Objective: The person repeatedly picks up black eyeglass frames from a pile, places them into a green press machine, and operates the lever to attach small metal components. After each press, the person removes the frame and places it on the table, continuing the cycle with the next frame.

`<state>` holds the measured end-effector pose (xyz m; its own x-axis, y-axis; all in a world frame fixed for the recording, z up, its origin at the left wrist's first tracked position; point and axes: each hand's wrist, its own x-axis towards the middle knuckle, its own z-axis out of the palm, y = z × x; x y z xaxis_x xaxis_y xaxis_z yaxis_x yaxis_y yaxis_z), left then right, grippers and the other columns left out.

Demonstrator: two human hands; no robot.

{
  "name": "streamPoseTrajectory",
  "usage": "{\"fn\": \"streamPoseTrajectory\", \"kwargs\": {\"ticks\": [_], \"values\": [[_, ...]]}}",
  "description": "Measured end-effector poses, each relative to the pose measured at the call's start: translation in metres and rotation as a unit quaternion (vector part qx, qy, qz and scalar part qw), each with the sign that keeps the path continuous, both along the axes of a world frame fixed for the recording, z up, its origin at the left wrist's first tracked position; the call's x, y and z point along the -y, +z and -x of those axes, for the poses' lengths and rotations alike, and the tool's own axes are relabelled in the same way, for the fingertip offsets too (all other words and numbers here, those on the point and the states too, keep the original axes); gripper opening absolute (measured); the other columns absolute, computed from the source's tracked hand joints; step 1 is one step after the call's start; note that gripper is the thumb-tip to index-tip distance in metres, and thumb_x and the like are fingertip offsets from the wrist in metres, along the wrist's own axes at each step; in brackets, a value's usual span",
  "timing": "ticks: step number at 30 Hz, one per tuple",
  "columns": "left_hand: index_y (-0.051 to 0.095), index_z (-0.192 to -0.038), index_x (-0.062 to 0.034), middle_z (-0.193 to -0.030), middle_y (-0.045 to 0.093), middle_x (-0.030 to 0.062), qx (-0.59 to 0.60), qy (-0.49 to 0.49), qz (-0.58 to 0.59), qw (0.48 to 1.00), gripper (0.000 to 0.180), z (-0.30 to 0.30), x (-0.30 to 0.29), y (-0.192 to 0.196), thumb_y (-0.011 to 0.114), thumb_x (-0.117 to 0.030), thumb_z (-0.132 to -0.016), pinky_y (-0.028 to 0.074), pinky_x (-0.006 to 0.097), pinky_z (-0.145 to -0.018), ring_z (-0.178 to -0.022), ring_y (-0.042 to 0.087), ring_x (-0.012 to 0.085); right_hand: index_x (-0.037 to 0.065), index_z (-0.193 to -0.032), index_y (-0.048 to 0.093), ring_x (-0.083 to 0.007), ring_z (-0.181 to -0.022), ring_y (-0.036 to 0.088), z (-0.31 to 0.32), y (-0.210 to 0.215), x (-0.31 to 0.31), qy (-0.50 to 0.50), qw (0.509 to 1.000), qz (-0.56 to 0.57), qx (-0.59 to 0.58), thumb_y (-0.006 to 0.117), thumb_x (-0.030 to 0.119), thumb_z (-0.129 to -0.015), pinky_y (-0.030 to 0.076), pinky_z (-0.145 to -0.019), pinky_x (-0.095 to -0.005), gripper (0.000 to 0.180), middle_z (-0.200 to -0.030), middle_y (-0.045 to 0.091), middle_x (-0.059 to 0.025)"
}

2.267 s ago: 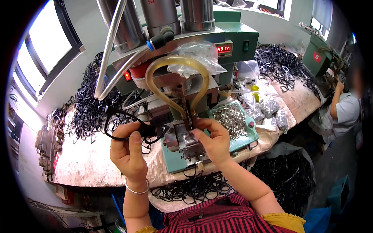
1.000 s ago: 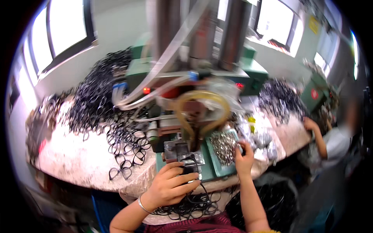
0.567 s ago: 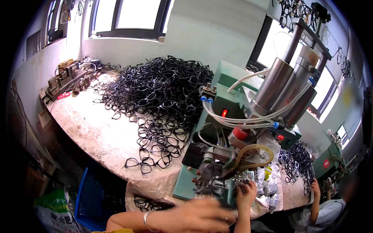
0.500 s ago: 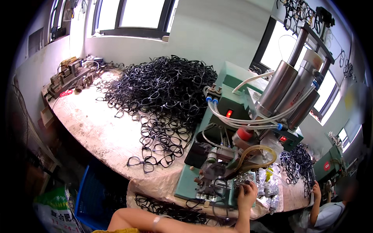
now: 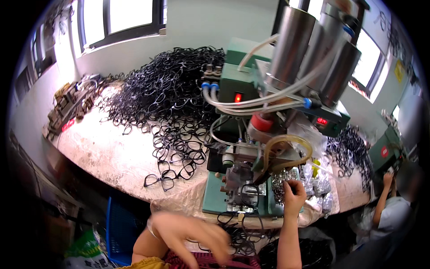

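Observation:
My right hand (image 5: 294, 195) is closed in a pinch at the edge of a heap of small metal parts (image 5: 278, 187) on the green machine base; anything between its fingertips is too small to make out. My left hand (image 5: 192, 233), smeared by motion, hovers over my lap in front of the bench, and its grip is unclear. A black eyeglass frame (image 5: 249, 197) sits at the metal fixture (image 5: 237, 184) of the press, left of my right hand. More black frames (image 5: 253, 226) hang or lie just below the fixture.
A large pile of black eyeglass frames (image 5: 170, 89) covers the bench's back. Steel cylinders (image 5: 291, 45) and air hoses (image 5: 268, 107) rise above the fixture. Silver-wrapped packets (image 5: 320, 186) lie at right. A blue crate (image 5: 117, 228) stands below left. Another person (image 5: 392, 219) sits far right.
My left arm, which stretched across the lower edge, has drawn back, and its hand now shows. My right hand stays by the small metal parts. The whole view has shifted.

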<state>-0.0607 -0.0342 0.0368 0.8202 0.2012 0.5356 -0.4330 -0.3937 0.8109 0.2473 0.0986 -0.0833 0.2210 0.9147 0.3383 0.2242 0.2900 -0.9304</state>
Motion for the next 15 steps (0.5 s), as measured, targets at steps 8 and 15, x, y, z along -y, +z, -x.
{"fn": "streamPoseTrajectory", "kwargs": {"ticks": [8,15], "values": [[0.070,-0.077,-0.0052,-0.088,0.060,0.0139,-0.346,0.821,-0.132,0.434,0.021,0.096,-0.069,-0.171,0.081,-0.021,-0.070,0.045,0.043,-0.080,-0.090,0.054,0.0342,-0.001,-0.084,0.068,-0.0153,-0.074,0.063,0.011,0.002,-0.010,-0.037,0.996,-0.070,0.051,0.072,0.002,-0.079,0.049,-0.074,-0.0275,0.008,-0.077,0.067,-0.0057],[0.066,-0.087,-0.0019,-0.090,0.070,0.0078,0.142,0.716,0.300,0.614,0.025,0.072,-0.056,-0.121,0.058,-0.022,-0.099,0.055,0.027,-0.074,-0.079,0.067,0.0140,0.001,-0.090,0.073,-0.0165,-0.085,0.067,-0.003,0.031,0.046,0.040,0.998,0.046,0.013,0.073,0.002,-0.078,0.051,-0.080,-0.0281,0.012,-0.090,0.072,-0.0074]]}}
